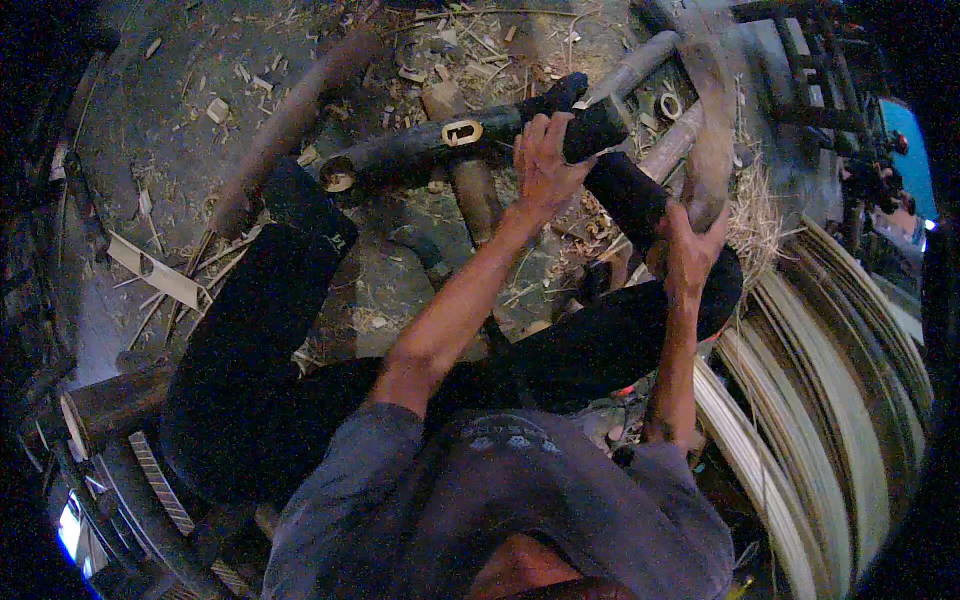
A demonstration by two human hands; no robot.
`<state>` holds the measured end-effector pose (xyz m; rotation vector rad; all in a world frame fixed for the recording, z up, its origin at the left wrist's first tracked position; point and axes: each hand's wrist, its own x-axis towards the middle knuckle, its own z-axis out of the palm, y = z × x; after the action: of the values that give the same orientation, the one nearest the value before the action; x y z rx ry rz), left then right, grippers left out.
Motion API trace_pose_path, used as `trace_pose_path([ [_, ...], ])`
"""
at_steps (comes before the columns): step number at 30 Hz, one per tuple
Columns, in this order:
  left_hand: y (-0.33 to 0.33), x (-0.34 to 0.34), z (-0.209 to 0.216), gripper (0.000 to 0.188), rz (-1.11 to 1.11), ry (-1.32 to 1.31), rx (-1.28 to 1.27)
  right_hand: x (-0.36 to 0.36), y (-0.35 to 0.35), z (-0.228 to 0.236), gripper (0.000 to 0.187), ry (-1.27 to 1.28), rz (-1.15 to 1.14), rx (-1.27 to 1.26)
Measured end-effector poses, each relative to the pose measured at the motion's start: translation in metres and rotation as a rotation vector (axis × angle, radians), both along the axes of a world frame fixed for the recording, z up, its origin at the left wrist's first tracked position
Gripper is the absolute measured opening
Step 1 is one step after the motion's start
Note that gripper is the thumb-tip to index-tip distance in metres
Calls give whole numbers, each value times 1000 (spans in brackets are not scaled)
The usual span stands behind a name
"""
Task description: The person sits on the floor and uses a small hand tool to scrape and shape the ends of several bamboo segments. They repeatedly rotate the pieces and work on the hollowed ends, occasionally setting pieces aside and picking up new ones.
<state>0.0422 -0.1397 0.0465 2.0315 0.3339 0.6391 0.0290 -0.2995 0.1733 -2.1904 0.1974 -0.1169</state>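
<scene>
My left hand (pixel 550 165) is closed on a dark, thick piece (pixel 597 132), whose exact kind I cannot make out. Right beside it lies a dark bamboo-like pole (pixel 400 150), with a pale oblong slot (pixel 462 132) cut in its side and a pale cut end at the left. My right hand (pixel 692 245) grips the lower end of a long brown wooden piece (pixel 712 130), smeared by motion. Between the two hands is a dark cylindrical shape (pixel 625 200), partly covered by the right fingers.
Wood chips and shavings (pixel 262 82) litter the floor. A short log (pixel 475 200) passes under the pole. Bundled pale strips (pixel 800 400) curve along my right side, below a heap of fine shavings (pixel 757 215). A split piece (pixel 152 270) and a cut log (pixel 110 410) lie left.
</scene>
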Motion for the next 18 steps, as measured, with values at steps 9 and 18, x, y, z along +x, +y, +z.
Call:
trace_pose_path([
  [9, 16, 33, -80, 62, -100, -24, 80, -4, -11, -11, 80, 66, -64, 43],
  [18, 16, 37, -89, 63, -41, -26, 95, 5, -3, -17, 52, -103, 85, -138],
])
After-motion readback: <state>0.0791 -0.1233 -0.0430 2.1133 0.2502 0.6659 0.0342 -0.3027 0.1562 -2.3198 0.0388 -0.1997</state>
